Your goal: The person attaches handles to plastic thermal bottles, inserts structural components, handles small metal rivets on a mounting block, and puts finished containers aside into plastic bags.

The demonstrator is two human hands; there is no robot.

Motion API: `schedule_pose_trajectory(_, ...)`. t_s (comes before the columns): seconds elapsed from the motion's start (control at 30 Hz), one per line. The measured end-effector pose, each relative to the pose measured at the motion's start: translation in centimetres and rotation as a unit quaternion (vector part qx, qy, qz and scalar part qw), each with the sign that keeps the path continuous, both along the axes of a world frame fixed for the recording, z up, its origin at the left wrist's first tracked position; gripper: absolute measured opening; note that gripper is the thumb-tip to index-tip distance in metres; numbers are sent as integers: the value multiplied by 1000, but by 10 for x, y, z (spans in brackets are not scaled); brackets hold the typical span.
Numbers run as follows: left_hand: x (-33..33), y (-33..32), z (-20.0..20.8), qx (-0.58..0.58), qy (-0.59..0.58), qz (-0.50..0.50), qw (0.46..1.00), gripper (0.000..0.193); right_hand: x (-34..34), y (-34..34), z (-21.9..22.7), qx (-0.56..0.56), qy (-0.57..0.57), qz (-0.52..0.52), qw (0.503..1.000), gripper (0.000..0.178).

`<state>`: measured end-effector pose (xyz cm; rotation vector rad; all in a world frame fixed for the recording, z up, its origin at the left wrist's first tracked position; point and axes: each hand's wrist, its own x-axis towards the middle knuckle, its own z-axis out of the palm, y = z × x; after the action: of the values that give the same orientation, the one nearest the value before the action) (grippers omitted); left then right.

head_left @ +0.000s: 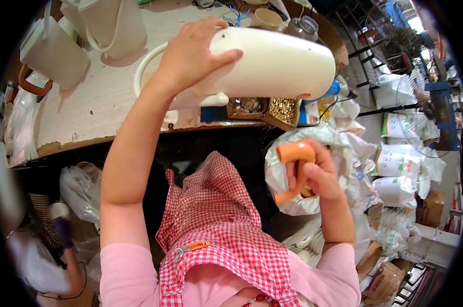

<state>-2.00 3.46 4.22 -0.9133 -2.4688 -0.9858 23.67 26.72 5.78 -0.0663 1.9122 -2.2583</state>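
Observation:
A white plastic watering can (pixel 282 61) lies on its side at the bench's front edge, its wide round end to the right. My left hand (pixel 193 56) grips the other end, with the thumb along the wall near a small hole. Below that hand a thin white tube with a rounded tip (pixel 220 99) sticks out. My right hand (pixel 322 171) holds a curved orange-brown plastic handle (pixel 298 152) in front of the bench, apart from the can. Behind it sits an open white plastic bag (pixel 282 176) with more orange-brown pieces partly visible inside.
Brass-coloured screws (pixel 283 110) and silvery small parts (pixel 249 105) fill trays below the can. A blue power screwdriver (pixel 336 88) is beyond its right end. More white cans (pixel 111 25) stand at left. Another person (pixel 42 261) is at lower left; wrapped white stacks (pixel 397 158) are at right.

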Motion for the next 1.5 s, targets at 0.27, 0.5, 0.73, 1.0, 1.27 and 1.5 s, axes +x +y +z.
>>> schedule_pose_trajectory(0.27, 5, -4, -7, 82, -22, 12, 996, 58, -148, -48, 138, 423, 113, 7, 899, 23)
schedule_pose_trajectory(0.5, 5, -6, -13, 131, -33, 31, 990, 57, -245, -60, 110, 446, -103, 76, 886, 30)
schedule_pose_trajectory(0.73, 2, -12, -11, 92, -73, -2, 993, 59, -253, -80, 102, 452, -138, 43, 880, 24)
schedule_pose_trajectory(1.0, 2, -10, -10, 92, -73, -6, 993, 57, -257, -77, 103, 614, 23, 103, 782, 29)
schedule_pose_trajectory(1.27, 5, -12, -12, 115, -60, -19, 991, 53, -249, -96, 105, 733, 166, 124, 647, 31)
schedule_pose_trajectory(1.5, 1, -8, -15, 130, -42, -25, 990, 51, -251, -93, 103, 750, 175, 140, 623, 33)
